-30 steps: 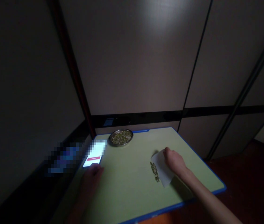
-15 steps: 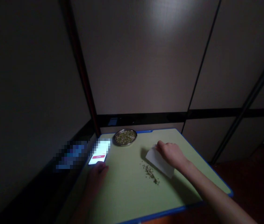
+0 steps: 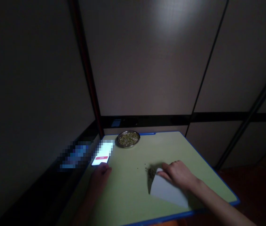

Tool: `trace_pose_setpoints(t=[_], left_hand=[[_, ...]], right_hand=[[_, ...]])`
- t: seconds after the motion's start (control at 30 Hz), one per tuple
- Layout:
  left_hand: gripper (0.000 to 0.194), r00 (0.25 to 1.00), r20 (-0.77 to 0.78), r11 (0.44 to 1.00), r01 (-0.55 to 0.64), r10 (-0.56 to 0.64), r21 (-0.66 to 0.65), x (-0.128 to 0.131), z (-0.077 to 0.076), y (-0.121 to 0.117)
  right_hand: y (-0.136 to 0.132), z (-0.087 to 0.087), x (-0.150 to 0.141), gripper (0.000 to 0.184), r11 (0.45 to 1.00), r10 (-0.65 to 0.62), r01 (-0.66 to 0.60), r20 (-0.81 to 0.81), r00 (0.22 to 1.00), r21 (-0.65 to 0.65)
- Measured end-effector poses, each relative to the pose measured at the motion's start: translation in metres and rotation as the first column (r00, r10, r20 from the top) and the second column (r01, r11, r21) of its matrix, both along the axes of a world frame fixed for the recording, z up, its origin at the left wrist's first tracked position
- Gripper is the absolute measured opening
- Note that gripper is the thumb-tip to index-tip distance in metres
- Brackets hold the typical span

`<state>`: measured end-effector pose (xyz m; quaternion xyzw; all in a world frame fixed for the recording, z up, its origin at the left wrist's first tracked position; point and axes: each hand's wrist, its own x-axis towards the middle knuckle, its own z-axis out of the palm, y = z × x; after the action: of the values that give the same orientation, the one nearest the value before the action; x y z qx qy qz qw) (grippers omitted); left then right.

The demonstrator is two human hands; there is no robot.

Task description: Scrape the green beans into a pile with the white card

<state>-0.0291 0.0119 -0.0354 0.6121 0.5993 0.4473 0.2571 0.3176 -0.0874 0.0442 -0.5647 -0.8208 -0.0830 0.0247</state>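
Note:
My right hand [image 3: 178, 174] pinches the top edge of a stiff white sheet [image 3: 168, 191], paper or card. The sheet stands tilted on the green tabletop. Just behind its left end lies a small scatter of dark grains or beans [image 3: 151, 173], partly hidden by the sheet and its shadow. At the table's left side my left hand [image 3: 100, 174] rests with fingers curled, close against the lower edge of a lit phone [image 3: 101, 157]. What those fingers hold, if anything, is hidden. A round metal dish [image 3: 128, 146] of greenish grains stands near the back edge.
The green table [image 3: 128, 188] has a blue rim and meets large dark panels [image 3: 142, 69] at the back. A dark ledge [image 3: 74, 157] with a blurred patch runs along the left. The room is dim.
My right hand has brought the white sheet toward me and turned it, so it now stands in front of the grains. The grains look more bunched. My left hand stays by the phone.

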Motion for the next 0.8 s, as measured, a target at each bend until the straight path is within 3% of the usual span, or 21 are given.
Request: trace_pose_setpoints(t=[0.27,0.4,0.63,0.8], left_hand=[[0.022,1.000,0.019,1.000,0.000,0.000,0.026,0.001,0.006,-0.002],[0.024,0.999,0.043,1.000,0.012,-0.013,0.027,-0.002,0.002,0.001],[0.024,0.999,0.038,0.999,-0.001,-0.001,0.046,-0.006,-0.001,0.002],[0.025,0.999,0.028,0.999,-0.028,0.027,0.030,-0.002,0.000,0.002]], right_hand=[[0.047,-0.011,-0.002,0.066,0.994,-0.077,0.068,-0.113,0.991,-0.083],[0.065,-0.021,0.003,0.061,0.986,-0.124,0.101,-0.186,0.975,-0.129],[0.078,-0.025,0.021,0.055,0.968,-0.210,0.161,-0.274,0.938,-0.190],[0.078,-0.026,0.026,0.059,0.932,-0.354,0.302,-0.321,0.878,-0.201]])
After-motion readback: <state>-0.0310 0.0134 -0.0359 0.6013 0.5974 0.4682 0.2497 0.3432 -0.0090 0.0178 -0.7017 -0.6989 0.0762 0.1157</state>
